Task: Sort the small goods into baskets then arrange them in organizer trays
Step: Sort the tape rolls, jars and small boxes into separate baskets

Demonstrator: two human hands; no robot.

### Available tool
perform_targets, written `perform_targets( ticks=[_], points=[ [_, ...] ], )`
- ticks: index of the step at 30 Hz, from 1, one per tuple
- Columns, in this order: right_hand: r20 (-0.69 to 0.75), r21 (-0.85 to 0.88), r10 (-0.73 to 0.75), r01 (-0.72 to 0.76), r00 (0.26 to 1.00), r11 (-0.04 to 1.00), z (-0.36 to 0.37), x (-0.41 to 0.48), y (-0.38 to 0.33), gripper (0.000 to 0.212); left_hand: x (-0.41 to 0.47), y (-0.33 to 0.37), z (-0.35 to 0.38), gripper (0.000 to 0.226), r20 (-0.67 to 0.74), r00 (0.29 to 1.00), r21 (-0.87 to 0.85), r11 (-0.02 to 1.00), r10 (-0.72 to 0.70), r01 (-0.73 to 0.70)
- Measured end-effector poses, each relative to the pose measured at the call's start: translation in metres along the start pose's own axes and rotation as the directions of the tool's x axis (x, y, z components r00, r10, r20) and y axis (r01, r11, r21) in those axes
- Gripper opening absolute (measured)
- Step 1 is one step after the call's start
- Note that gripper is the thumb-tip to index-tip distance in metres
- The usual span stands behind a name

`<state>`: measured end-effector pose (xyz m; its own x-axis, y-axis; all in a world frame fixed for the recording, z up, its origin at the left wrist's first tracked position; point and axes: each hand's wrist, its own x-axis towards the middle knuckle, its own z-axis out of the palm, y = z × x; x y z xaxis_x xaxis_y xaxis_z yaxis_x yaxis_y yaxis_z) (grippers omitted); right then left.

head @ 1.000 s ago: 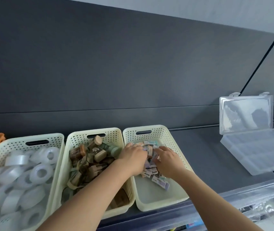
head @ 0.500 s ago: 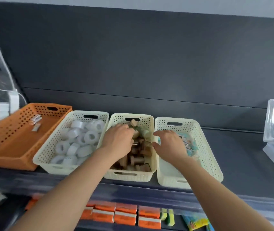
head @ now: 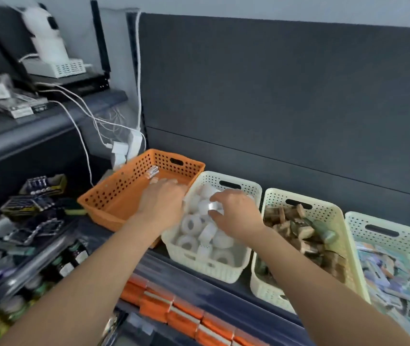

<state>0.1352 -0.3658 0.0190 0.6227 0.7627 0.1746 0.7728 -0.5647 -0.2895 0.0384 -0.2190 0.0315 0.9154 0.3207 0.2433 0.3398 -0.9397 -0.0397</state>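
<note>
Four baskets stand in a row on the dark shelf. The orange basket at the left holds a few small clear items. Beside it a cream basket is full of white tape rolls. Further right, a cream basket holds brown and green goods, and a pale basket holds small coloured packets. My left hand hovers palm down over the rim between the orange basket and the roll basket, fingers stretched out. My right hand is over the rolls, fingertips closed on one roll.
A lower shelf holds orange boxes in front. To the left are battery packs, small bottles, white cables and chargers. A dark back panel rises behind the baskets.
My view and both hands have swung left, from the packet basket across the brown-goods basket to the roll basket and the orange one. The clear organizer tray at the right has left the view.
</note>
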Motion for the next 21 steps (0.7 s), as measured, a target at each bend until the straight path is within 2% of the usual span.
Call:
perform_targets(
  ticks=[6,9,12,14,16,18,21],
  points=[
    [0.068,-0.048,-0.038,0.041,0.997,0.998,0.037,0.085,-0.056,0.027,0.039,-0.097,0.033,0.022,0.102,0.994,-0.011,0.999,-0.034,0.035],
    [0.209,-0.164,0.023,0.011,0.978,0.986,0.057,0.120,-0.070,0.023,0.058,-0.130,0.057,0.032,0.180,0.983,-0.028,0.999,-0.024,0.029],
    [0.394,-0.322,0.147,-0.014,0.907,0.947,0.070,0.143,-0.081,0.018,0.076,-0.151,0.082,0.037,0.257,0.966,-0.078,0.996,-0.029,0.051],
    [0.481,-0.378,0.190,0.007,0.856,0.926,0.077,0.152,-0.085,0.025,0.085,-0.159,0.098,0.037,0.300,0.954,-0.116,0.992,-0.019,0.056],
    [0.519,-0.411,0.210,0.026,0.828,0.911,0.083,0.160,-0.087,0.037,0.094,-0.162,0.111,0.029,0.332,0.943,-0.138,0.989,-0.003,0.052],
    [0.543,-0.410,0.236,0.009,0.806,0.912,0.089,0.167,-0.087,0.038,0.101,-0.163,0.120,0.025,0.361,0.933,-0.158,0.986,0.013,0.048],
    [0.616,-0.426,0.234,0.068,0.752,0.902,0.095,0.175,-0.089,0.033,0.111,-0.161,0.128,0.025,0.354,0.933,-0.216,0.976,0.067,0.012]
  ],
)
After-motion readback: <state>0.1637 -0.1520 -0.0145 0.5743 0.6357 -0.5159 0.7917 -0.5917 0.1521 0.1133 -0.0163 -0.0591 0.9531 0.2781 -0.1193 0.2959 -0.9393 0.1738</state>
